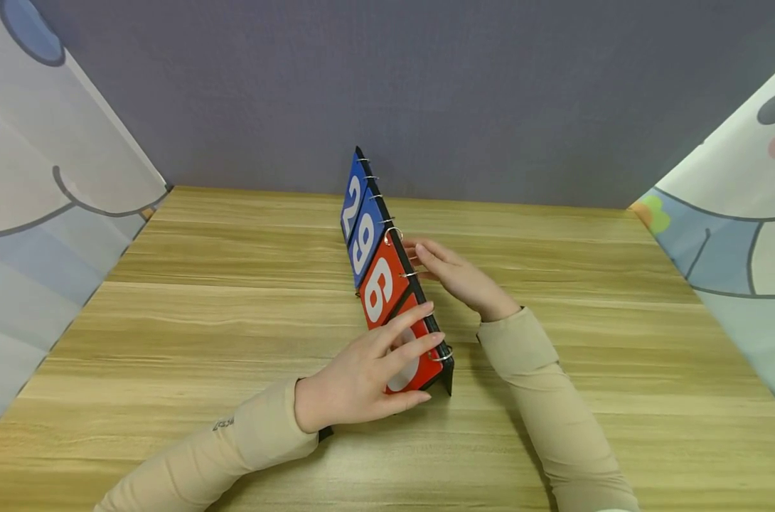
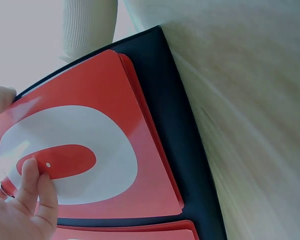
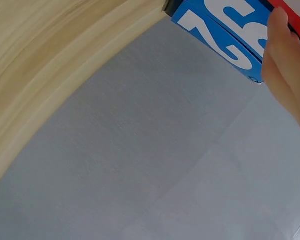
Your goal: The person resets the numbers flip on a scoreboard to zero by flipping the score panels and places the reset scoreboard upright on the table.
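Tabletop flip scoreboard [image 1: 394, 284], a black tent-shaped stand carrying ring-bound blue and red number cards, stands on the pale wooden table [image 1: 170, 341] with its long axis running from near the person away toward the grey back wall [image 1: 426, 85]. Blue cards reading 2 and 9 occupy the far half; red cards, a 6 and a partly covered numeral, occupy the near half. The left hand [image 1: 368, 377] lies on the card-face side at the near end, its fingers extended across the nearest red card [image 2: 90, 150], with thumb and fingertips at the card's edges; whether it pinches the card cannot be told. The right hand [image 1: 458, 277] rests with straight fingers on the opposite slope beside the metal rings [image 1: 392, 233], holding nothing.
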`<state>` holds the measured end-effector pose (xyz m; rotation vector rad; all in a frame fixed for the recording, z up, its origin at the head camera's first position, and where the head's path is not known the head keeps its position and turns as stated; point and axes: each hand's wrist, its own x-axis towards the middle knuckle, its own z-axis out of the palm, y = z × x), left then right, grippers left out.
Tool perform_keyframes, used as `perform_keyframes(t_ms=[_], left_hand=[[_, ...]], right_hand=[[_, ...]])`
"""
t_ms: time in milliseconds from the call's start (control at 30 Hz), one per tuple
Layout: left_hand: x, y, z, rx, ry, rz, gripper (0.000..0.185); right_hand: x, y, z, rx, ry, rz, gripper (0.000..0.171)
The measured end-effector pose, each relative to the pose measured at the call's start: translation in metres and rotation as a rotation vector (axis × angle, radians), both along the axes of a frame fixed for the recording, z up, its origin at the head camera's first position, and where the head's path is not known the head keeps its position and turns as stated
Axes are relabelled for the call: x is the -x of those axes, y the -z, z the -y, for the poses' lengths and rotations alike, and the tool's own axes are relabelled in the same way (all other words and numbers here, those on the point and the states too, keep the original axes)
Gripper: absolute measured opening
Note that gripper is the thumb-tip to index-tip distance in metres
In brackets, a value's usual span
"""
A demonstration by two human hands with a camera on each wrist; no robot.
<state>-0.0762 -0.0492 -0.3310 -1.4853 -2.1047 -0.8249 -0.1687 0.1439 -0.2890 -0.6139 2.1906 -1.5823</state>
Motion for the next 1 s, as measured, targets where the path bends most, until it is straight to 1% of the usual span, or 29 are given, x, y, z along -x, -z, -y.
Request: perform_keyframes(t_ms=[133, 433, 767, 933, 1000], left_hand=[[-0.0001, 0.0, 0.0001, 0.001, -0.003, 0.0, 0.074], [0.0001, -0.0001, 0.0002, 0.002, -0.005, -0.005, 0.073], [0.0006, 0.0006, 0.0001, 0.002, -0.001, 0.003, 0.073], [-0.0001, -0.0002, 0.0007, 0.01, -0.004, 0.019, 0.073], [-0.0003, -0.0004, 0.0009, 0.013, -0.003, 0.025, 0.072]], right_hand=[[0.0008, 0.001, -0.0004, 0.016, -0.004, 0.025, 0.051], [0.0016, 0.0033, 0.0008, 0.023, 0.027, 0.036, 0.049], [0.0017, 0.0045, 0.0016, 0.029, 0.027, 0.036, 0.044], [0.0041, 0.0049, -0.0015, -0.007, 0.068, 0.046, 0.04], [0.0056, 0.0048, -0.0038, -0.038, 0.09, 0.038, 0.04]])
